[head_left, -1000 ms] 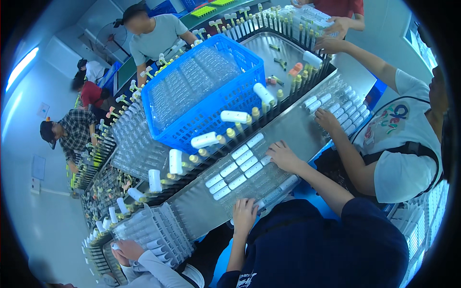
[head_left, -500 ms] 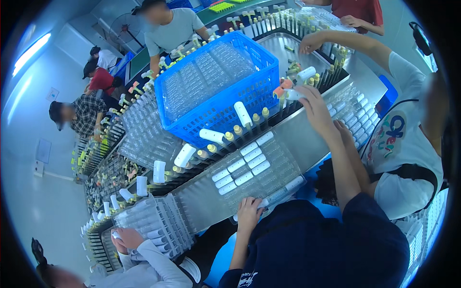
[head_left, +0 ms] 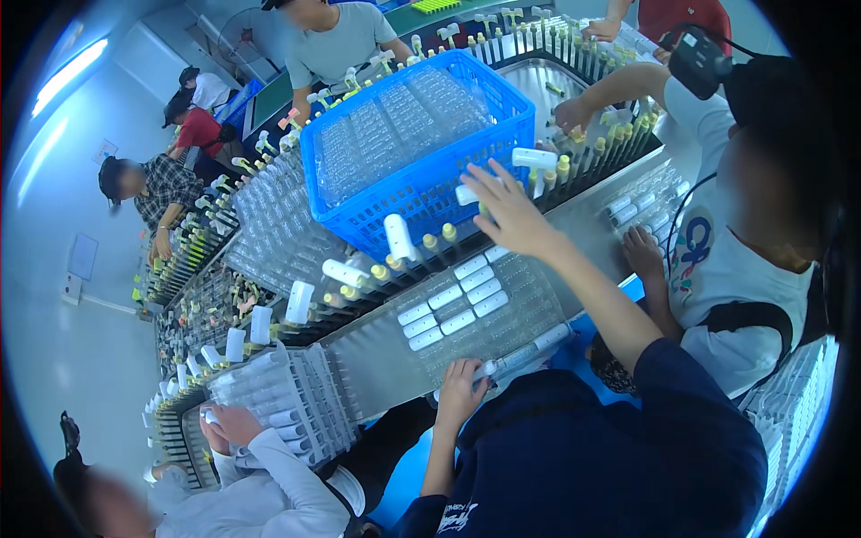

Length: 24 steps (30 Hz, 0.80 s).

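Observation:
My right hand (head_left: 513, 213) reaches over the row of yellow-tipped pegs, fingers spread apart. A white oblong plastic case (head_left: 466, 195) on a peg sits just behind its fingers; whether they touch it I cannot tell. My left hand (head_left: 461, 391) rests at the near edge of a clear plastic tray (head_left: 529, 300), fingers curled round a white case (head_left: 485, 369). Several white cases (head_left: 445, 297) lie in the tray's left part, and another (head_left: 551, 336) lies along its near right edge. More cases, such as one tilted on a peg (head_left: 399, 238), stand along the line.
A blue crate (head_left: 430, 193) of clear trays stands behind the pegs. Stacked clear trays (head_left: 287, 403) lie left on the metal table (head_left: 368, 359). At my right a co-worker's hand (head_left: 641, 251) is near more white cases; another person (head_left: 238, 426) works at the left.
My right hand has moved left and its fingers have spread; the white case it held is now on a peg. The pegged cases have shifted left. My left hand stays at the tray's edge.

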Each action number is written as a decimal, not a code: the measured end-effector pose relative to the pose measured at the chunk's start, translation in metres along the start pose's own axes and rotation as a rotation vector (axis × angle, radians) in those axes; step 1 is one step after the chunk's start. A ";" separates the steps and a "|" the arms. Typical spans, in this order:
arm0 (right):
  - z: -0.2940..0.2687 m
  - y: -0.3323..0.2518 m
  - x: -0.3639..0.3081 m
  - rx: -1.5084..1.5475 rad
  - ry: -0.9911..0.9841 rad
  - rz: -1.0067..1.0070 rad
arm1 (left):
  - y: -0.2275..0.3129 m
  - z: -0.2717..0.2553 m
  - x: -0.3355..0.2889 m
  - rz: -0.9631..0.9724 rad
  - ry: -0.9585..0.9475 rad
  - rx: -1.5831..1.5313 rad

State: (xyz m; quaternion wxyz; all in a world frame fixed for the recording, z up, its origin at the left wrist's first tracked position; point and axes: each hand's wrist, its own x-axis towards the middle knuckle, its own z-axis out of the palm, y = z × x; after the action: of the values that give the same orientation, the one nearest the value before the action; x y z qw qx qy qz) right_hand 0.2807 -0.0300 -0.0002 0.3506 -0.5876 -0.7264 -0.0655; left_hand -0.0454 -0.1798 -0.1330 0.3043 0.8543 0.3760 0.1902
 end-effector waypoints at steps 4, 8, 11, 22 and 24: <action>-0.012 -0.049 -0.045 0.108 0.014 -0.010 | 0.004 -0.005 -0.001 -0.035 0.001 -0.023; -0.019 -0.063 -0.152 0.266 -0.120 0.251 | 0.011 -0.007 -0.004 -0.117 0.046 -0.071; -0.021 -0.042 -0.225 0.193 -0.338 0.354 | 0.008 -0.003 0.000 -0.162 0.046 -0.088; -0.023 -0.024 -0.265 0.024 -0.581 0.209 | 0.037 -0.016 0.065 -0.195 0.083 -0.300; -0.020 -0.020 -0.270 0.023 -0.576 0.211 | 0.051 -0.022 0.090 -0.100 0.101 -0.348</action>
State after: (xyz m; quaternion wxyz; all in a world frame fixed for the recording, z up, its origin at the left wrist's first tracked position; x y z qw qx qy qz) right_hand 0.2888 -0.2642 -0.1376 0.1419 -0.6502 -0.7314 0.1487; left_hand 0.0270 -0.1308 -0.0745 0.4373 0.7584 0.3943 0.2795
